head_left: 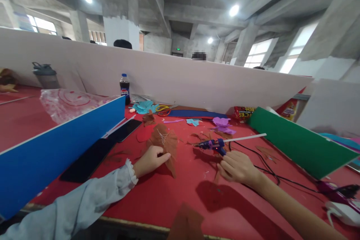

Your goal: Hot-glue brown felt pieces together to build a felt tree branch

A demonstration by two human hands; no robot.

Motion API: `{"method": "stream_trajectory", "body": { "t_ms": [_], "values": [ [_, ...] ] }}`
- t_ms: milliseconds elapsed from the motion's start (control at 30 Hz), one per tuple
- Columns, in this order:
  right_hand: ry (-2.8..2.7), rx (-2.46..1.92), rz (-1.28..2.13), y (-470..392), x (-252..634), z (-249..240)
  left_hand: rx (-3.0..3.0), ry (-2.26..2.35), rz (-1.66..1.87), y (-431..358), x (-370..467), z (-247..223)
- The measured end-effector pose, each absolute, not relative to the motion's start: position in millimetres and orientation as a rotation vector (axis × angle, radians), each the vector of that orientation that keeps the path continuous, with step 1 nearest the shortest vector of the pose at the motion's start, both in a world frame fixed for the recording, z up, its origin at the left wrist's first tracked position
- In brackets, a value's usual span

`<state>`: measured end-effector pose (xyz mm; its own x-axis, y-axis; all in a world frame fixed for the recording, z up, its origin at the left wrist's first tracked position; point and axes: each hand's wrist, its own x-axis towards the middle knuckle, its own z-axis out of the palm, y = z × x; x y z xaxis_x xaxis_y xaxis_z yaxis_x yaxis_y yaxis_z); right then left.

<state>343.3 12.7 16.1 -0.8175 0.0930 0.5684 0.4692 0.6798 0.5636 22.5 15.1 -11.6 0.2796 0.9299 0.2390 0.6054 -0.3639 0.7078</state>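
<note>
My left hand (152,160) is closed on the lower part of a brown paper piece (170,144), its thumb pointing right. Thin white strands lie on the upper part of that paper. My right hand (237,167) has its fingers curled round the handle end of a dark blue glue gun (211,144). A long white glue stick (247,137) sticks out of the gun's back, and the nozzle points left, above brown scraps on the red table (180,191). Another brown paper piece (186,223) is at the table's front edge.
Blue (64,150) and green (298,142) boards flank the work area. Two black slabs (87,159) lie at left. Behind are a cola bottle (124,89), scissors (163,110), teal paper (144,107) and a purple flower (222,122). A black cord (271,172) runs right.
</note>
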Motion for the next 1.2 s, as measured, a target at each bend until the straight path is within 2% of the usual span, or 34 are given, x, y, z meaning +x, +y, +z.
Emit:
{"method": "stream_trajectory", "body": {
  "t_ms": [67,133,233,333,500,633,700,833,967,1200],
  "values": [
    [-2.508,-0.401,-0.993,9.9,363.7,12.0,2.08,1.369,0.87,15.4,23.2,-11.4],
    [-2.61,-0.549,-0.944,11.3,385.5,7.7,2.104,1.36,0.86,15.3,23.7,-11.3],
    [-2.492,-1.046,-0.838,21.2,413.3,4.9,2.114,1.363,0.875,14.8,23.9,-11.5],
    [-2.288,-1.505,-0.534,36.6,424.3,9.1,2.073,1.358,0.89,14.2,24.0,-11.5],
    [-2.487,-1.401,0.144,56.5,404.1,13.7,2.003,1.359,0.86,13.7,23.9,-10.1],
    [-2.514,-1.393,0.42,62.3,386.0,7.0,1.999,1.395,0.863,14.4,21.7,-9.5],
    [-2.467,-1.399,0.41,65.6,384.9,6.2,2.001,1.398,0.872,14.7,20.6,-9.5],
    [-2.29,-1.418,0.174,82.9,394.1,14.7,1.998,1.396,0.885,14.8,20.2,-8.9],
    [-2.153,-1.628,0.054,118.7,396.4,21.5,1.999,1.381,0.88,15.2,21.4,-8.8],
    [-2.211,-1.654,0.043,176.7,368.5,-4.0,2.008,1.357,0.922,17.5,21.2,-12.8]
  ]
}}
